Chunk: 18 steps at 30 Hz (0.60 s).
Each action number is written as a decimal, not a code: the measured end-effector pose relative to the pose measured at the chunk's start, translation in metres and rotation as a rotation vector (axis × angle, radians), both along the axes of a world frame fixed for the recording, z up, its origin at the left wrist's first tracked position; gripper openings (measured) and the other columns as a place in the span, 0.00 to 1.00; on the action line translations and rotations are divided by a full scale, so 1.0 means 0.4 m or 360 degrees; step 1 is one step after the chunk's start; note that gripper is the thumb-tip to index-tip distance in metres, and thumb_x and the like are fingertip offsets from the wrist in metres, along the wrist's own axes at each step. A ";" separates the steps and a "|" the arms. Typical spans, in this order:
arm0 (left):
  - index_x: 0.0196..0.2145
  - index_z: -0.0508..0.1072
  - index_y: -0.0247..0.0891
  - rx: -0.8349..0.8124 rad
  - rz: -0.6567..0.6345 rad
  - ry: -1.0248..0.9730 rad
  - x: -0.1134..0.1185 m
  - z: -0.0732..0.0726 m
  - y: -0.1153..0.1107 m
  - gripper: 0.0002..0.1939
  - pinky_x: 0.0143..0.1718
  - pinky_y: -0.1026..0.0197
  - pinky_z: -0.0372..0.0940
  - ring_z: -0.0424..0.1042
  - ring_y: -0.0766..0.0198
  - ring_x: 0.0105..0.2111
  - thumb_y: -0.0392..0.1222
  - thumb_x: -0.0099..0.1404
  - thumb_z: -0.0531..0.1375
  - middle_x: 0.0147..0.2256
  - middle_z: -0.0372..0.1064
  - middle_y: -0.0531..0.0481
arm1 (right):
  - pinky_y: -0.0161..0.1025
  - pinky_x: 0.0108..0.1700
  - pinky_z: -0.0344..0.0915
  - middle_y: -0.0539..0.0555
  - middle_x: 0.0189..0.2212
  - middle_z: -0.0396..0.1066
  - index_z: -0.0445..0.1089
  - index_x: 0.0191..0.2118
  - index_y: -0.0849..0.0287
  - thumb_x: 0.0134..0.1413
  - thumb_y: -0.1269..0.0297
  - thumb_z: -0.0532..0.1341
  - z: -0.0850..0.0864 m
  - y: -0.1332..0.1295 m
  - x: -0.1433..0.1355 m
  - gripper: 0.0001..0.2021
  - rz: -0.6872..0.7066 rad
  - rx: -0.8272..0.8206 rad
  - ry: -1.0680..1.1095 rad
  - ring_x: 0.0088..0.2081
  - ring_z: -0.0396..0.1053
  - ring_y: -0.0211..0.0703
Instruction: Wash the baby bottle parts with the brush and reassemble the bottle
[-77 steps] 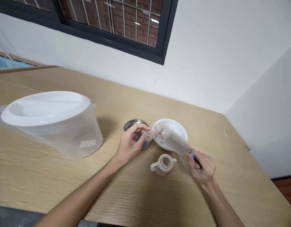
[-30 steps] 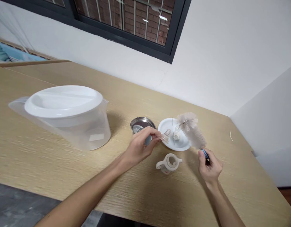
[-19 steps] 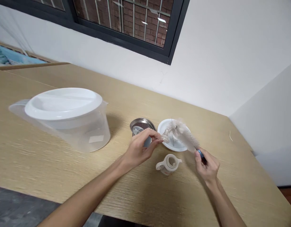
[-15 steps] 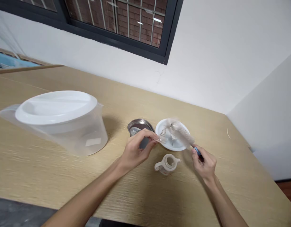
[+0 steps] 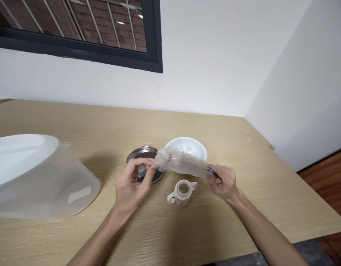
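Note:
My right hand [image 5: 223, 180] is closed on the thin blue handle of a bottle brush [image 5: 194, 164], its white bristles pointing left. Fingertips of my left hand [image 5: 134, 183] are pinched together at the brush's bristly far end. Whatever they pinch is hidden by the bristles. Below the brush stands a small white teapot [image 5: 183, 190], lidless, with its handle to the left and spout to the right. Behind the brush lies a white dish [image 5: 199, 144]. A round metal tin [image 5: 144, 151], partly covered by my left hand, has a clear piece [image 5: 141, 171] inside.
A large translucent pitcher [image 5: 62, 195] with a white lid [image 5: 23, 157] stands at the left of the wooden table [image 5: 126, 123]. A thin pale strip [image 5: 248, 136] lies at the far right. A white wall and a dark-framed window [image 5: 156, 55] are behind.
The view has turned right. The brush has swung nearly level, its head now at my left fingertips. A clear ribbed piece seen in my left hand before no longer shows.

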<state>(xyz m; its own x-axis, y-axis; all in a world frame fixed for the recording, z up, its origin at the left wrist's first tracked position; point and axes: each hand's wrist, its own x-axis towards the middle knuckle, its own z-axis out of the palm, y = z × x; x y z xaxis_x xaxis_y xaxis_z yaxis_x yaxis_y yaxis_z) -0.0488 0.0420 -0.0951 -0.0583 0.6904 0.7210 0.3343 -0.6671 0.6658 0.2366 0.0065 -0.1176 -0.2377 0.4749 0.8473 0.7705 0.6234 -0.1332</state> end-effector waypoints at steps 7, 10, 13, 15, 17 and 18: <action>0.36 0.70 0.42 0.0220 -0.0175 -0.0046 0.013 0.008 -0.020 0.04 0.37 0.58 0.74 0.77 0.62 0.34 0.36 0.66 0.63 0.32 0.75 0.51 | 0.31 0.25 0.55 0.44 0.18 0.64 0.74 0.41 0.63 0.63 0.68 0.58 -0.025 0.027 0.007 0.07 -0.0228 -0.0072 -0.0071 0.19 0.60 0.30; 0.36 0.70 0.42 0.0254 -0.0162 -0.0097 0.012 0.010 -0.017 0.05 0.37 0.57 0.75 0.77 0.61 0.34 0.36 0.65 0.64 0.32 0.76 0.51 | 0.30 0.25 0.57 0.45 0.18 0.66 0.74 0.42 0.63 0.63 0.68 0.58 -0.022 0.023 0.005 0.08 -0.0201 -0.0044 -0.0044 0.19 0.61 0.30; 0.37 0.70 0.41 0.0114 0.0043 -0.0121 0.011 0.006 -0.007 0.06 0.38 0.57 0.74 0.78 0.60 0.36 0.40 0.65 0.65 0.35 0.76 0.49 | 0.30 0.25 0.60 0.47 0.20 0.69 0.73 0.42 0.62 0.62 0.68 0.57 -0.006 0.006 0.001 0.08 -0.0108 0.0037 0.0034 0.19 0.63 0.30; 0.37 0.71 0.39 -0.0005 0.0189 -0.0131 0.010 0.003 0.000 0.08 0.37 0.58 0.74 0.78 0.61 0.36 0.43 0.64 0.65 0.35 0.76 0.48 | 0.30 0.25 0.61 0.47 0.20 0.69 0.72 0.43 0.61 0.61 0.70 0.57 0.006 -0.005 0.001 0.08 -0.0073 0.0132 0.0103 0.19 0.64 0.31; 0.36 0.71 0.39 -0.0059 0.0238 -0.0126 0.009 0.000 0.005 0.09 0.37 0.59 0.74 0.77 0.61 0.35 0.45 0.64 0.65 0.34 0.76 0.48 | 0.30 0.26 0.61 0.46 0.19 0.69 0.72 0.44 0.61 0.60 0.71 0.57 0.013 -0.011 0.002 0.08 -0.0065 0.0181 0.0136 0.19 0.64 0.31; 0.36 0.71 0.39 -0.0063 0.0222 -0.0117 0.009 -0.001 0.006 0.09 0.37 0.59 0.74 0.77 0.62 0.35 0.46 0.65 0.65 0.34 0.75 0.48 | 0.30 0.26 0.61 0.46 0.20 0.68 0.72 0.44 0.61 0.60 0.72 0.58 0.015 -0.011 0.002 0.08 -0.0062 0.0172 0.0119 0.19 0.64 0.31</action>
